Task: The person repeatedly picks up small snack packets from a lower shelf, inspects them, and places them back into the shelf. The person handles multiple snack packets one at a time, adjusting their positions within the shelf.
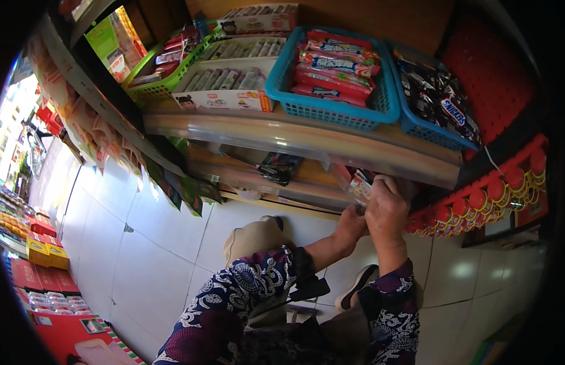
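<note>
Both my hands are at the right end of a lower shelf, under the clear-edged upper shelf [300, 141]. My right hand [388, 210] has its fingers bent at a small printed packet [360, 186] by an open box; whether it grips the packet cannot be made out. Just below and left of it, my left hand [350, 229] reaches to the same spot, its fingertips partly hidden. Dark packets [279, 167] lie further left on that lower shelf. Above, a blue plastic basket [330, 112] holds pink wrapped candy sticks [337, 64].
A second blue basket [439, 134] holds dark Snickers packets. White candy boxes [223, 98] and a green basket [157, 89] stand at upper left. Red-capped containers [478, 198] hang at right. Hanging bags [91, 123] edge the shelf's left. Stacked goods [45, 273] stand far left.
</note>
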